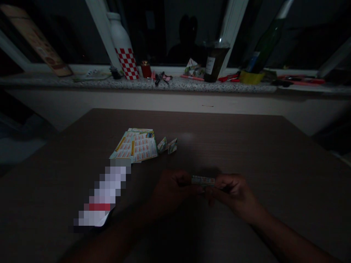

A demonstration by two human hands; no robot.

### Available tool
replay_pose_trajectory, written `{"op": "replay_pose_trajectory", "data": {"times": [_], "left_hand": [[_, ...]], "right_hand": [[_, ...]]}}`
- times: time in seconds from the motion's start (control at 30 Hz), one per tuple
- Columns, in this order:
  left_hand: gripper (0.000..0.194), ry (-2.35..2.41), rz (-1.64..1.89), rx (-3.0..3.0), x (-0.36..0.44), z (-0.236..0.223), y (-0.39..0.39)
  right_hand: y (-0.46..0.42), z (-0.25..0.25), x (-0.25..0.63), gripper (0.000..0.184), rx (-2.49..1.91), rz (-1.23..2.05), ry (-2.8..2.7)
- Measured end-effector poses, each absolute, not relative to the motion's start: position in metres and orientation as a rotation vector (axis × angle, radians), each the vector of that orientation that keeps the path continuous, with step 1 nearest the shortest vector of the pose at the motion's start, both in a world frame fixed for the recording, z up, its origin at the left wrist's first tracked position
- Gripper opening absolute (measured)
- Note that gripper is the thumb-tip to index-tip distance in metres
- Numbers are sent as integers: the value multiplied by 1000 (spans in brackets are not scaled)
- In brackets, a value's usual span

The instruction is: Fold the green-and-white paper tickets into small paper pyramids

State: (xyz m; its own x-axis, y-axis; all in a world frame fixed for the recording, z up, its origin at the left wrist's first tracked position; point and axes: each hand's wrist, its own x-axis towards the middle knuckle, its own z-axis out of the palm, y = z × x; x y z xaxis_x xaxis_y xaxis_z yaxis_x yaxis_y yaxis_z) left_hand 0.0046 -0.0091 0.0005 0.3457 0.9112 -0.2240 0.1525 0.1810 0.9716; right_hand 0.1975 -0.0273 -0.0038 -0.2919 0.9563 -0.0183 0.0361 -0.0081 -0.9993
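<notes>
Between my two hands, low over the table, is a small folded strip of printed paper (203, 180). My left hand (175, 188) pinches its left end, thumb along the near edge. At the right end, my right hand (236, 190) grips it with thumb and bent fingers. The fingers hide part of the strip's lower edge, and the light is dim. Two small folded paper pieces (172, 146) stand beyond my left hand. Beside them lies a stack of printed paper sheets (137, 146), with rows of orange and green print.
A phone-like device with a pixelated screen (105, 193) lies left of my left forearm. Behind the brown table (233, 135), a granite sill (175, 84) holds a red-and-white checked bottle (124, 51), a plastic cup (215, 62), a green bottle (267, 44) and small clutter.
</notes>
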Motion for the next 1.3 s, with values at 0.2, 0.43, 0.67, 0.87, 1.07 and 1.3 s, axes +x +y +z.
{"op": "replay_pose_trajectory", "data": {"times": [0.2, 0.43, 0.67, 0.87, 1.07, 1.3], "left_hand": [[29, 1124, 720, 1265, 5, 5, -11], [22, 1040, 699, 1269, 2, 6, -6], [24, 1161, 801, 1418, 1, 6, -8], [20, 1076, 797, 1338, 2, 3, -10], [21, 1087, 788, 1434, 2, 2, -10], [13, 1024, 841, 1400, 2, 2, -9]], "right_hand": [[-27, -3, 193, 20, -1066, 1485, -1385], [-26, -5, 196, 22, -1044, 1504, -1413], [-27, -8, 195, 17, -1077, 1514, -1344], [-28, -6, 196, 20, -1087, 1478, -1387], [-29, -4, 191, 15, -1090, 1427, -1326], [-29, -4, 192, 21, -1096, 1335, -1389]]}}
